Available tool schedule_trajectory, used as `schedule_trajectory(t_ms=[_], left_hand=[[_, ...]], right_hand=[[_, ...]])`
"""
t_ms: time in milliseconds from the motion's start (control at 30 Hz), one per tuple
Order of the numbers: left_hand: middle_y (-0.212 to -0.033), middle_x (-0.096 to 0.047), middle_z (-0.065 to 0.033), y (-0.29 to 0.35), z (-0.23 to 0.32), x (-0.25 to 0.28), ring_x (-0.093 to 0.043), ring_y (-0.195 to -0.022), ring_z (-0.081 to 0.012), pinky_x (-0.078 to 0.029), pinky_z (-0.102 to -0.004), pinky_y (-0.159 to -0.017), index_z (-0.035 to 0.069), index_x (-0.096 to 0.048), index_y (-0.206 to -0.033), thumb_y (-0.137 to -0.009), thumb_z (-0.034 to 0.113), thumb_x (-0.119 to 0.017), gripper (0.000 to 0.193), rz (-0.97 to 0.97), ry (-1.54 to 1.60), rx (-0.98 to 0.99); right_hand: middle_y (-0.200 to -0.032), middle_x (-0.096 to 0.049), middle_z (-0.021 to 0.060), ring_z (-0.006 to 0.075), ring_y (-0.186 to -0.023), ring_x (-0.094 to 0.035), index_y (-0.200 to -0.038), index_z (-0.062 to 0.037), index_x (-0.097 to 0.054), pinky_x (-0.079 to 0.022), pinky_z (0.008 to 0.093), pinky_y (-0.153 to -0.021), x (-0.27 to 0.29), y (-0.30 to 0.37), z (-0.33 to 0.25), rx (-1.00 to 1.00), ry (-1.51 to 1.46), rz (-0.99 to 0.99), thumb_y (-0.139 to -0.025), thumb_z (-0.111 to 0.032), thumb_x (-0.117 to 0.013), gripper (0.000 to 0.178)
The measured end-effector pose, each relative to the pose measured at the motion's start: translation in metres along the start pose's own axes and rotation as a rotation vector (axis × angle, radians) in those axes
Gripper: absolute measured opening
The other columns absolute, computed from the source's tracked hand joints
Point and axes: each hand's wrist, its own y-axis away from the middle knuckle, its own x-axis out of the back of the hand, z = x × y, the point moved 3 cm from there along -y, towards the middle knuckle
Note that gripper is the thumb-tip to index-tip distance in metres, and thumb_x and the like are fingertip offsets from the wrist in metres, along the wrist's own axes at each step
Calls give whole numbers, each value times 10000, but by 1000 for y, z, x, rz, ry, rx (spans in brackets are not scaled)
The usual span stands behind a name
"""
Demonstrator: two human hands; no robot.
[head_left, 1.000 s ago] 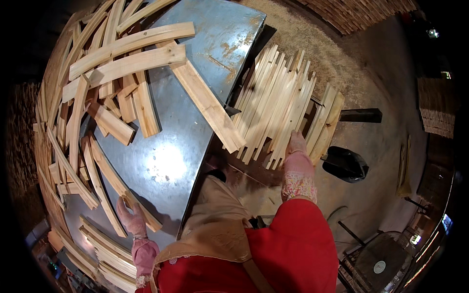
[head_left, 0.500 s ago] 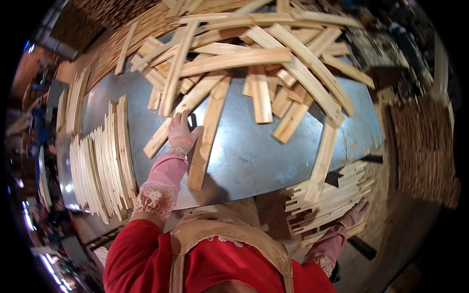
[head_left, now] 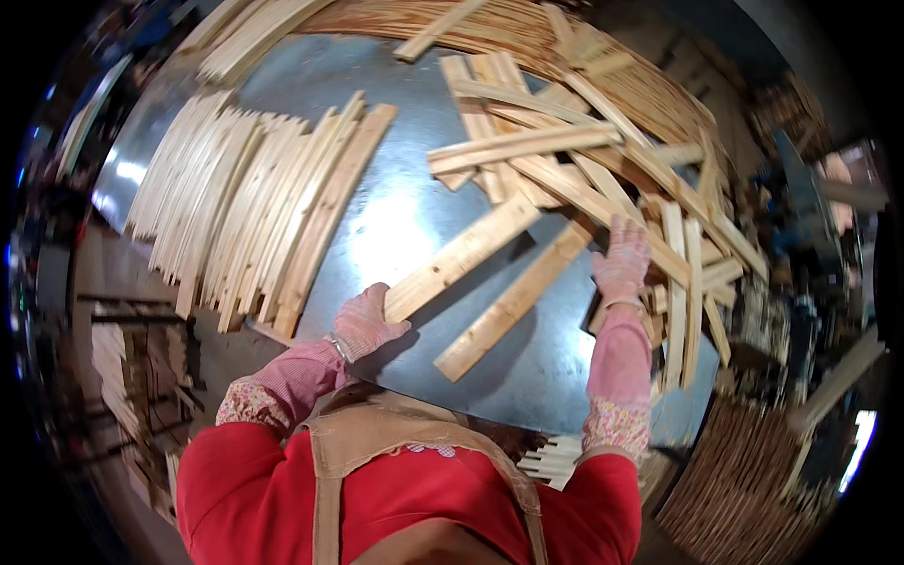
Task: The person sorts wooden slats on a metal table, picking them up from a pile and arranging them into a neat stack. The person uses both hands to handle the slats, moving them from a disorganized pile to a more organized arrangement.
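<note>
My left hand [head_left: 370,322], in a pale work glove, is closed around the near end of a wooden slat [head_left: 463,260]. That slat slants away to the right, its far end close to the pile. My right hand [head_left: 622,261], gloved too, lies with outstretched fingers at the edge of a jumbled pile of slats [head_left: 556,195], its fingertips against one of them. Between my hands another loose slat [head_left: 513,303] lies at a slant on the metal table [head_left: 377,226].
Slats lie side by side in a row [head_left: 254,207] on the table's left. Another bundle [head_left: 254,40] lies at the far left. A stack of brown strips [head_left: 744,480] stands off the table's right side. Pale slats [head_left: 551,460] show below the front edge.
The view has swung round. My left hand, earlier resting by slats in mid-table, now grips one slat's end. My right hand has come up from the lower stack to the pile.
</note>
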Motion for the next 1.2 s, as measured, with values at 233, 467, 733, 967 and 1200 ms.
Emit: schedule_trajectory(t_ms=[233, 467, 733, 967, 1200], left_hand=[[-1236, -721, -319, -77, -120, 32, -729, -1140, -437, -573, -482, -986, -72, -595, -1327, -935, 491, -775, 709, 138, 526, 285], [-1602, -484, -262, -76, -118, 14, -645, -1291, -456, -540, -534, -1056, -24, -506, -1381, -998, 234, -713, 506, 257, 105, 134], [-1540, -575, -209, -70, -122, 33, -648, -1315, -412, -547, -532, -1036, 18, -570, -1296, -1017, 248, -676, 377, 132, 247, 230], [-1498, -602, -210, -53, -129, 70, -543, -1443, -371, -438, -497, -1163, 68, -599, -1350, -923, 406, -763, 569, 148, -140, -291], [-1771, -324, -134, -66, -165, 84, -259, -1647, -356, -165, -594, -1299, 225, -377, -1692, -955, 394, -730, 835, 117, -577, -204]], right_hand=[[-1381, -638, 249, 417, -1340, -606, -1628, -264, -492, -484, 542, -1128, -30, -81, -11, -2, 200, -166, -883, -415, -803, 821], [-1323, -706, 260, 388, -1215, -688, -1633, -160, -506, -538, 467, -1066, 49, 47, -62, -56, -273, -552, -931, -390, -744, 776], [-1165, -757, 176, 283, -1081, -697, -1409, 75, -638, -523, 418, -991, 3, 86, -305, -201, -1110, -712, -1023, -516, -621, 706], [-1256, -728, 314, 484, -1247, -677, -1383, -6, -635, -517, 523, -1086, -18, 51, -486, -228, -793, -459, -895, -527, -713, 718], [-1155, -765, 280, 426, -1089, -744, -1261, 62, -692, -554, 444, -972, -56, 45, -435, -378, -1147, -439, -859, -375, -732, 596]])
